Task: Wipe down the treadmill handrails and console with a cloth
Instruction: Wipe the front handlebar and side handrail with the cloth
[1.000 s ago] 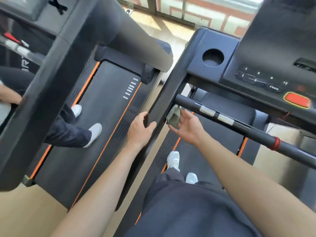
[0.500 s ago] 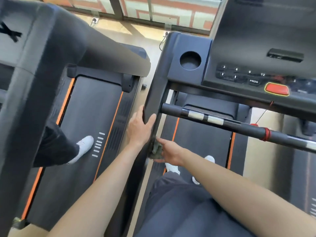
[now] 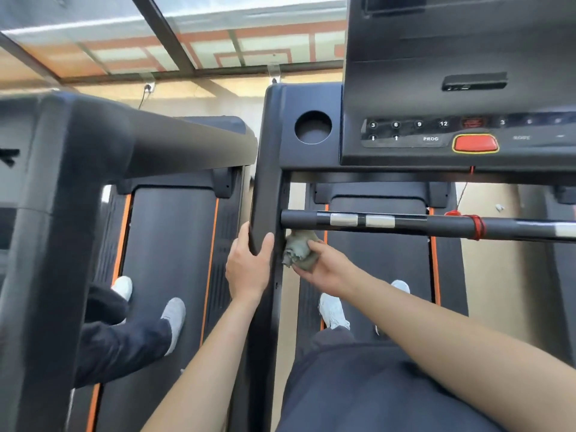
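Note:
I stand on a black treadmill. Its left handrail runs from the console down toward me. My left hand grips this handrail, thumb on its inner side. My right hand holds a crumpled grey-green cloth pressed against the handrail's inner face, just below where the black crossbar meets it. The crossbar carries two silver sensor pads and a red cord. The console has number buttons, a red stop button and a round cup holder.
A second treadmill stands close on the left, its thick handrail at the same height; another person's legs and white shoes are on its belt. My own white shoes stand on the belt below. Windows lie ahead.
My right hand with the cloth went down the handrail's inner side, then came back up under the crossbar. My left hand kept its grip. My head has tilted up, showing more of the console.

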`<action>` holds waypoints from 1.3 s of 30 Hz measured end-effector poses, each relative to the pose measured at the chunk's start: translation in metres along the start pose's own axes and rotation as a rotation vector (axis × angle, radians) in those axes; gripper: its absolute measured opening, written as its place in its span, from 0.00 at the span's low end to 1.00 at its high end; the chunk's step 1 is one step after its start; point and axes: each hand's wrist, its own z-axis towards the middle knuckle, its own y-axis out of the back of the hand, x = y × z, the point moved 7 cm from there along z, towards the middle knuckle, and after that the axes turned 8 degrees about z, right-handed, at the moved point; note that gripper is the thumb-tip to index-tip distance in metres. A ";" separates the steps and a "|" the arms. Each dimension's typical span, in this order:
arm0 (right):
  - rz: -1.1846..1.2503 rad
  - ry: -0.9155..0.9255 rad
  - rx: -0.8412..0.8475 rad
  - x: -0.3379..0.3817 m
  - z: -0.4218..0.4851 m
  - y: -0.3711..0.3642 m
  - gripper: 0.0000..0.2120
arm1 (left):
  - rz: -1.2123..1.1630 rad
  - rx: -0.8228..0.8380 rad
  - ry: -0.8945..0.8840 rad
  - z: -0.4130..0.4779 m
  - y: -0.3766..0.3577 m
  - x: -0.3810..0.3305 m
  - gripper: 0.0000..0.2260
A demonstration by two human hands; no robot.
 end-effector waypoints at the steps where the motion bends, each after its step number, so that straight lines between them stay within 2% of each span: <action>1: 0.073 -0.013 0.019 0.003 0.000 -0.001 0.11 | 0.001 -0.002 0.000 0.000 0.000 -0.001 0.30; 3: 0.174 -0.042 0.056 0.006 0.001 -0.005 0.18 | 0.011 -0.006 0.000 0.000 -0.001 -0.001 0.30; 6: 0.214 -0.066 0.088 0.005 0.001 -0.014 0.22 | 0.014 -0.002 0.005 -0.001 -0.001 -0.001 0.30; 11: 0.234 -0.048 0.100 0.011 0.001 -0.021 0.21 | 0.003 -0.016 0.000 0.001 0.000 0.001 0.29; 15: 0.300 -0.007 0.093 0.025 -0.013 -0.004 0.10 | 0.012 -0.009 -0.008 0.001 -0.001 0.001 0.29; 18: 0.337 0.047 0.094 0.046 -0.027 0.020 0.11 | 0.100 -0.059 -0.029 -0.003 0.001 -0.002 0.29; 22: 0.397 0.171 0.067 0.087 -0.048 0.066 0.13 | 0.361 -0.214 -0.269 -0.014 0.001 -0.027 0.28; 25: 0.436 0.259 0.039 0.111 -0.068 0.100 0.13 | 0.404 -0.248 -0.461 -0.018 -0.007 -0.055 0.29; 28: 0.489 0.330 0.011 0.131 -0.085 0.131 0.14 | 0.352 -0.196 -0.645 -0.014 -0.023 -0.089 0.26; 32: 0.528 0.394 -0.001 0.148 -0.101 0.155 0.15 | 0.346 0.013 -0.782 -0.005 -0.060 -0.122 0.25; 35: 0.548 0.428 -0.015 0.150 -0.105 0.158 0.15 | 0.438 0.130 -0.787 -0.003 -0.092 -0.135 0.26; 39: 0.482 0.406 -0.008 0.139 -0.100 0.140 0.14 | 0.486 0.085 -0.757 -0.003 -0.101 -0.138 0.22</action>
